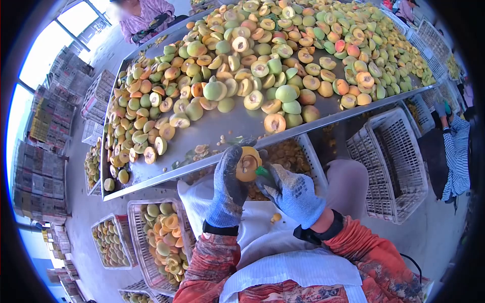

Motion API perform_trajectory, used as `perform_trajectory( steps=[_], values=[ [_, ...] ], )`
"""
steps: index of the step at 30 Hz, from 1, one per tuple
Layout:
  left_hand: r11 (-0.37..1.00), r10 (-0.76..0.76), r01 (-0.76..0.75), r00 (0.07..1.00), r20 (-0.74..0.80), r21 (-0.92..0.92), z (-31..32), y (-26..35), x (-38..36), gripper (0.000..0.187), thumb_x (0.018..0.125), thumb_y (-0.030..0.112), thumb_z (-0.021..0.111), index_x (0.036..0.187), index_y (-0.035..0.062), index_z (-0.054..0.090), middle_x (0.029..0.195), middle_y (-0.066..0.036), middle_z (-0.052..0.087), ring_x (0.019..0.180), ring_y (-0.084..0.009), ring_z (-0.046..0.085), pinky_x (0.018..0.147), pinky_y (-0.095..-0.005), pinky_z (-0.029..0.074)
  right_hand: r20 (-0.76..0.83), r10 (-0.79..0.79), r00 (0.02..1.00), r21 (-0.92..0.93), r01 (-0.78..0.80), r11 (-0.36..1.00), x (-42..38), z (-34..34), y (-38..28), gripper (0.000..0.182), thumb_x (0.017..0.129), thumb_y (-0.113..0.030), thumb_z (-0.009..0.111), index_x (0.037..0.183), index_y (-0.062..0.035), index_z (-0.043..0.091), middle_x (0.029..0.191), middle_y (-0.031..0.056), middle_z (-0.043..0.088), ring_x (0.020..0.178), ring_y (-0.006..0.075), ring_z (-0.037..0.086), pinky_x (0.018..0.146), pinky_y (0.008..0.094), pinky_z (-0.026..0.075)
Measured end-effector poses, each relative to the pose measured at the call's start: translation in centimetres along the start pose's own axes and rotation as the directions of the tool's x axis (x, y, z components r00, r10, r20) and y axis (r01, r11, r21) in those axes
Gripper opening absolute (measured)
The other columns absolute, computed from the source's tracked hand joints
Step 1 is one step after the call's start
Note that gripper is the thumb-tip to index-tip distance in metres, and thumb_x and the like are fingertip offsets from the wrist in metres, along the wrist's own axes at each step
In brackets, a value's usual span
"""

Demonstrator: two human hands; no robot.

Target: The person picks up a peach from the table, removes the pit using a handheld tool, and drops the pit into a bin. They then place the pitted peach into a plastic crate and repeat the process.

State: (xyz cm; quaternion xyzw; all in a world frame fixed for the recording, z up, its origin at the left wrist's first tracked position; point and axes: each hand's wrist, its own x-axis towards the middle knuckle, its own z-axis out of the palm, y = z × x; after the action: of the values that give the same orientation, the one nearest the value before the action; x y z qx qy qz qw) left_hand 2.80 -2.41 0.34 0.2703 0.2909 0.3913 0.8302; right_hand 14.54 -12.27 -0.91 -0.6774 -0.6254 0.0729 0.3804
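Note:
My left hand (pixel 228 184), in a grey-blue work glove, is closed around an apricot half (pixel 247 164). Its cut face is turned up and shows a brown hollow or stone at the middle. In my right hand (pixel 295 194), gloved the same way, is a small green-handled tool (pixel 262 172) that touches or nearly touches the fruit's right edge; its working end cannot be made out. Both hands are above my lap, just in front of the metal table's near rim (pixel 212 159). Below them sits a crate (pixel 314 164) with orange-brown scraps.
Many whole and halved apricots (pixel 214 91) lie heaped on the table. At my left stand a crate of halves (pixel 164 237) and a crate of fruit (pixel 109 242). A white crate (pixel 391 166) is at right. Co-workers (pixel 146 20) are around the table; stacked crates (pixel 48 116) line the left.

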Motion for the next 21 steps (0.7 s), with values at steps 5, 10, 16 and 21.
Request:
perform_trajectory(
  steps=[5, 10, 16, 21],
  values=[
    [0.919, 0.274, -0.256, 0.961, -0.020, 0.299, 1.3, -0.4, -1.7, 0.028, 0.090, 0.022, 0.049, 0.106, 0.0000, 0.055, 0.098, -0.011, 0.060, 0.087, -0.0195, 0.061, 0.078, -0.0324, 0.051, 0.136, 0.079, 0.988, 0.202, -0.105, 0.974, -1.6, 0.7, -0.3, 0.038, 0.082, -0.029, 0.062, 0.105, -0.0009, 0.054, 0.063, 0.0113, 0.060, 0.052, 0.0261, 0.059, 0.046, 0.0356, 0.044],
    [0.748, 0.461, -0.370, 0.887, -0.031, 0.551, 2.3, -0.7, -3.0, 0.030, 0.091, 0.021, 0.048, 0.109, -0.0021, 0.055, 0.097, -0.011, 0.060, 0.086, -0.0155, 0.059, 0.077, -0.0301, 0.049, 0.799, 0.153, 0.582, 0.588, -0.809, 0.006, -0.3, -2.8, -2.7, 0.039, 0.093, -0.043, 0.041, 0.098, -0.0061, 0.054, 0.057, 0.0018, 0.053, 0.039, 0.0134, 0.048, 0.035, 0.0250, 0.036],
    [0.963, 0.194, -0.167, 0.974, -0.114, 0.212, -0.3, -1.8, -0.5, 0.029, 0.088, 0.021, 0.053, 0.107, -0.0012, 0.056, 0.094, -0.009, 0.060, 0.084, -0.0180, 0.059, 0.074, -0.0288, 0.049, 0.861, 0.157, 0.484, 0.494, -0.869, -0.026, 0.7, -1.9, 0.2, 0.043, 0.089, -0.046, 0.050, 0.103, -0.0053, 0.055, 0.055, 0.0015, 0.050, 0.038, 0.0112, 0.046, 0.034, 0.0249, 0.037],
    [0.915, 0.323, -0.248, 0.923, -0.209, 0.319, -1.1, -4.3, 0.4, 0.028, 0.089, 0.021, 0.054, 0.108, -0.0007, 0.056, 0.091, -0.008, 0.060, 0.079, -0.0156, 0.060, 0.067, -0.0257, 0.049, 0.270, 0.231, 0.935, 0.022, -0.246, 0.969, -2.0, 1.0, -0.2, 0.047, 0.081, -0.034, 0.060, 0.113, -0.0016, 0.049, 0.070, 0.0164, 0.061, 0.063, 0.0285, 0.063, 0.051, 0.0404, 0.048]
  ],
)
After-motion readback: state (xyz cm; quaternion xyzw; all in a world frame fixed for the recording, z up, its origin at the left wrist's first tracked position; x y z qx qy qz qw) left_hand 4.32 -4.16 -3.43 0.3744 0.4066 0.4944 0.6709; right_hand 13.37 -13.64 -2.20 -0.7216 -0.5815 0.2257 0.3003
